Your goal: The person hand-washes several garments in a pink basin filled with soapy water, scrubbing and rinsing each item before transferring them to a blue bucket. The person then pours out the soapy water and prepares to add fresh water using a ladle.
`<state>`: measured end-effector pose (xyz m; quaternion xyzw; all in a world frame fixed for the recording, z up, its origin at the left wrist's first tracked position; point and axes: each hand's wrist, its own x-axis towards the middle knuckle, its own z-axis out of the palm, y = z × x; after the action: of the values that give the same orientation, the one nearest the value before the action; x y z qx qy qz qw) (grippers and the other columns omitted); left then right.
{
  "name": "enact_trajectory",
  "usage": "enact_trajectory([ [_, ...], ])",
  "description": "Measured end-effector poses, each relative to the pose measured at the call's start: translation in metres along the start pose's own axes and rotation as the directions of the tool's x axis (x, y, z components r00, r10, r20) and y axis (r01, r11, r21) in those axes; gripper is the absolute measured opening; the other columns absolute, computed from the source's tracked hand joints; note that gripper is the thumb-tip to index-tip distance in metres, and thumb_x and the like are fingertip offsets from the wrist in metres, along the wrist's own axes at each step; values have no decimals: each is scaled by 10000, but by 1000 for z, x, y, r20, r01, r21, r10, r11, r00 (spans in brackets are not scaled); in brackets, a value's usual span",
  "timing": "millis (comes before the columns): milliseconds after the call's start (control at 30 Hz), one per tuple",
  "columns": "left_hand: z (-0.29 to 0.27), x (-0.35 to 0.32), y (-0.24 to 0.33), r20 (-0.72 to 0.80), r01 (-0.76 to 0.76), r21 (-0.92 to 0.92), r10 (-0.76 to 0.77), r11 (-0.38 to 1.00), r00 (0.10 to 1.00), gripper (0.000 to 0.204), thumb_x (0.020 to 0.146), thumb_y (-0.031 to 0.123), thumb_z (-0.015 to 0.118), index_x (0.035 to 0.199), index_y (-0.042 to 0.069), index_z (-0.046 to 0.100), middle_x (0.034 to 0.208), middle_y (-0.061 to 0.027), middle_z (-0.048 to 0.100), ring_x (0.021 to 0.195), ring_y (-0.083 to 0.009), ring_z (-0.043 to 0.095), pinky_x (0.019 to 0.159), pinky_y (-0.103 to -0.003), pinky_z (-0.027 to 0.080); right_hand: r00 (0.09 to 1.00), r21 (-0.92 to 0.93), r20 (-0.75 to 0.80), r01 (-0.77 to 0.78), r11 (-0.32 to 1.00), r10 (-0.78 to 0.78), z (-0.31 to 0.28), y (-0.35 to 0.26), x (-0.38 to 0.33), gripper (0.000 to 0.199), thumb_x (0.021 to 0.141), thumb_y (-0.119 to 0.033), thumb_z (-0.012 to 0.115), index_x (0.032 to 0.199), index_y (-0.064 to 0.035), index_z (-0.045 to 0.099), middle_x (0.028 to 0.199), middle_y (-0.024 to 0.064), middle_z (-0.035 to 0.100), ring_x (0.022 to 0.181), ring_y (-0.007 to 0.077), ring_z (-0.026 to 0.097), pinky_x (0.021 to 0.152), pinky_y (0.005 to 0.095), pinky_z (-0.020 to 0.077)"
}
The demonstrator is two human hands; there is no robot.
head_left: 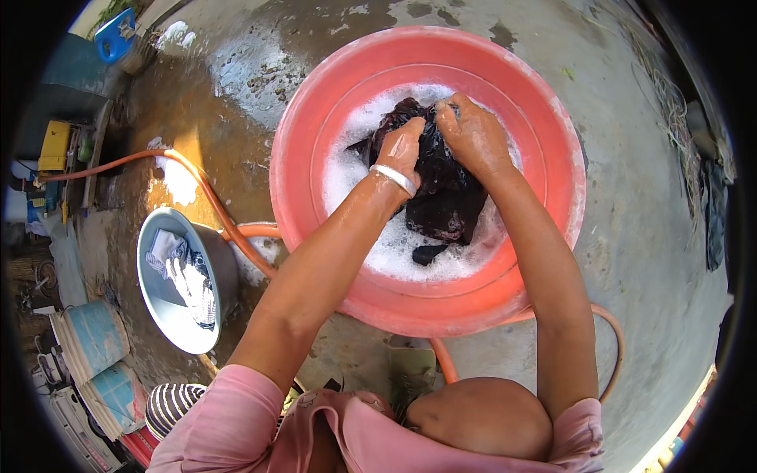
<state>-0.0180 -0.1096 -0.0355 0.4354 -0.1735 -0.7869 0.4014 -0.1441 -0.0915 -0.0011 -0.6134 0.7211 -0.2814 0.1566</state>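
Note:
A wet black garment (445, 201) hangs bunched between my two hands, its lower part resting in white suds (355, 189) inside a large pink-red tub (307, 150). My left hand (400, 151), with a pale bracelet (394, 179) at the wrist, is closed on the cloth's left side. On the other side my right hand (475, 135) grips the same cloth, knuckles up and close to the left hand. Fingertips of both hands are partly hidden by the fabric. A small black end of cloth (428, 254) pokes out of the foam toward me.
Left of the tub stands a grey basin (147, 293) holding striped and white clothes (189, 277). An orange hose (206, 189) runs across the wet concrete floor (244, 94) and passes beneath the tub. Buckets (93, 339) stand at the lower left. A blue plastic object (116, 35) sits far left.

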Motion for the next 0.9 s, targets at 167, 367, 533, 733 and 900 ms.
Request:
enact_trajectory([
  [167, -7, 22, 10, 61, -146, 341, 133, 929, 989, 348, 845, 275, 696, 1077, 17, 660, 1058, -66, 666, 979, -173, 616, 905, -339, 467, 945, 222, 159, -317, 922, 287, 4, 120, 21, 576, 842, -511, 603, 1205, -74, 516, 1165, 254, 593, 1071, 386, 582, 879, 480, 453],
  [367, -54, 45, -25, 53, -41, 972, 46, -230, 998, 496, 948, 363, 392, 1139, -32, 624, 1214, -266, 573, 1155, -418, 534, 994, -464, 400, 876, -491, 456, 97, 866, 160, 42, 62, -23, 687, 787, -292, 666, 1392, -138, 379, 1235, 190, 521, 1088, 384, 571, 901, 468, 482],
  [533, -27, 29, -27, -5, 8, 1000, -249, 11, 968, 806, 752, 545, 643, 1266, -64, 521, 1306, -278, 510, 1211, -385, 508, 1013, -425, 389, 814, -385, 527, -29, 922, 245, 39, 95, -15, 540, 763, -142, 579, 1294, -109, 492, 1098, 208, 621, 1010, 395, 601, 876, 456, 479],
  [733, -26, 31, -15, 281, 282, 25, -277, 959, 919, 680, 834, 555, 629, 1350, 141, 469, 1316, -157, 507, 1187, -286, 506, 958, -476, 449, 995, 91, 94, 19, 996, -28, 15, -15, -37, 500, 782, -218, 596, 1254, -97, 484, 1007, 220, 604, 907, 394, 609, 804, 457, 492],
  [900, -34, 24, 8, 427, 337, -290, -194, 896, 883, 289, 923, 369, 520, 966, 99, 612, 952, -117, 658, 880, -243, 622, 798, -468, 517, 941, -22, 8, 337, 941, -337, 17, -75, -82, 505, 766, -287, 677, 1204, -102, 505, 933, 168, 566, 699, 317, 637, 579, 407, 537],
])
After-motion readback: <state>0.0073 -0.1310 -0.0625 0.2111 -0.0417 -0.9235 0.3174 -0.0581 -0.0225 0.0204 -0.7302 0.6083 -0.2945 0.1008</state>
